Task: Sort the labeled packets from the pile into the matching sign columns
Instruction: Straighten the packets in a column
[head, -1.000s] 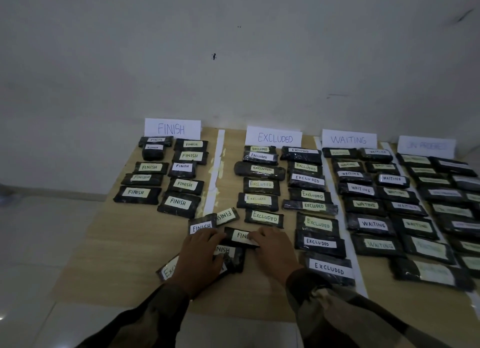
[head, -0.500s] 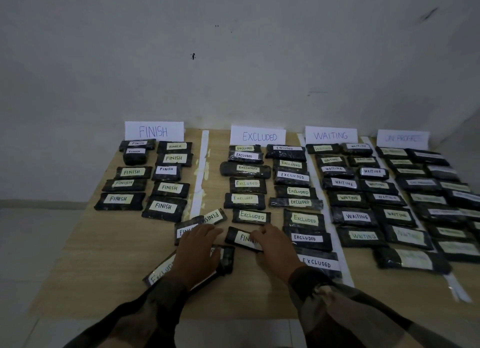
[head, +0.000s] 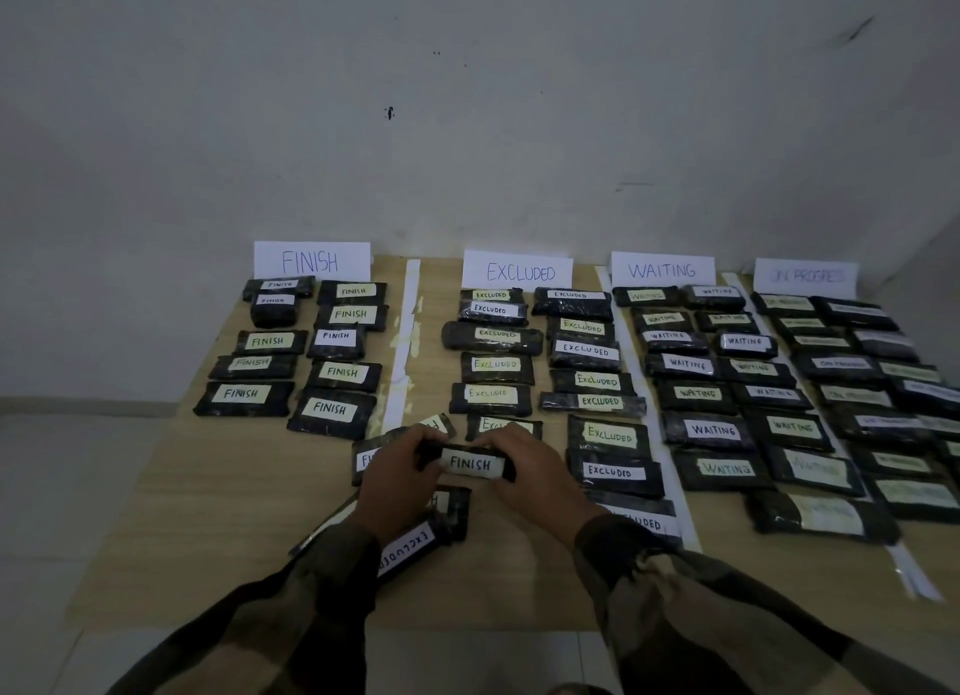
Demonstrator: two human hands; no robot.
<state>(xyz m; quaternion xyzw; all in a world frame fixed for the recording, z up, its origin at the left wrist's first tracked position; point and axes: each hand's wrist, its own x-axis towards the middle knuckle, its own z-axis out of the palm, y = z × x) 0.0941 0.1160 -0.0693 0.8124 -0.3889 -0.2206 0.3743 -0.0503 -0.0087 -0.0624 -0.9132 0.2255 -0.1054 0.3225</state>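
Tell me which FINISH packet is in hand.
The FINISH packet in front: left hand and right hand grip its ends; the others lie on the table.

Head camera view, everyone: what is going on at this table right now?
A person is sorting black labelled packets on a wooden table into columns under paper signs. The left hand and right hand grip the ends of the FINISH packet near the front. A few unsorted packets lie beneath and beside it, one an EXCLUDED packet. The FINISH sign stands far left; its column and those under the EXCLUDED sign and WAITING sign already hold many packets.
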